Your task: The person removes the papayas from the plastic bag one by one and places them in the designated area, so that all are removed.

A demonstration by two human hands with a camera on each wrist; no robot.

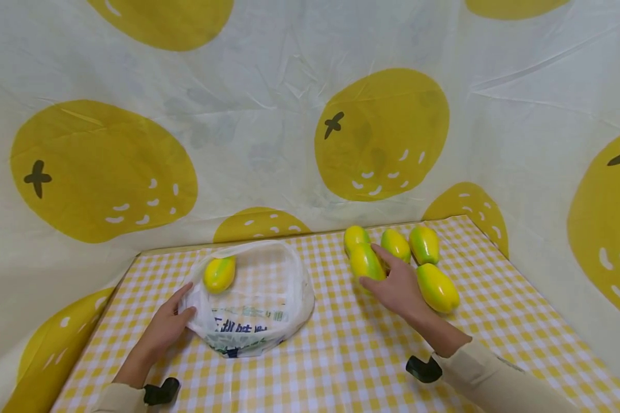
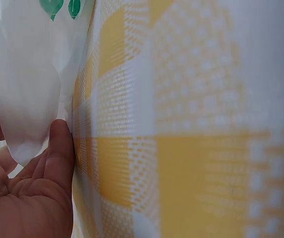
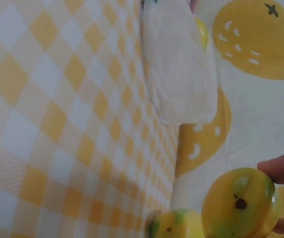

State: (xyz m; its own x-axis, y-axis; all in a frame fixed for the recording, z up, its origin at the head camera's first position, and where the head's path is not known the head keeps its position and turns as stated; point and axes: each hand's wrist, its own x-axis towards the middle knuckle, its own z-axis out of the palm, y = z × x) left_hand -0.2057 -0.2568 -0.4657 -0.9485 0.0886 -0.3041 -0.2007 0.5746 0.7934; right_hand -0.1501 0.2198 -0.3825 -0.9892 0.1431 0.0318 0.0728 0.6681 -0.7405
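My right hand point(image 1: 396, 285) grips a glossy yellow-green papaya point(image 1: 365, 263) between thumb and fingers, at the near left of several others. In the right wrist view the stem end of that held papaya point(image 3: 240, 204) faces the camera. At the left, my left hand point(image 1: 166, 322) holds the side of a thin white plastic bag point(image 1: 301, 289) with dark printing. The left wrist view shows the fingers point(image 2: 60, 153) around a fold of the bag point(image 2: 25, 84), close to the tablecloth. One papaya point(image 1: 219, 275) lies inside the wide-mouthed bag, toward its far left.
Beside the held fruit lie more papayas: one behind point(image 1: 355, 236), two at the far right point(image 1: 395, 245) point(image 1: 425, 244), and one nearer point(image 1: 438, 288). A yellow-and-white checked cloth point(image 1: 341, 367) covers the table. Behind it hangs a white curtain point(image 1: 268, 143) printed with large yellow fruit.
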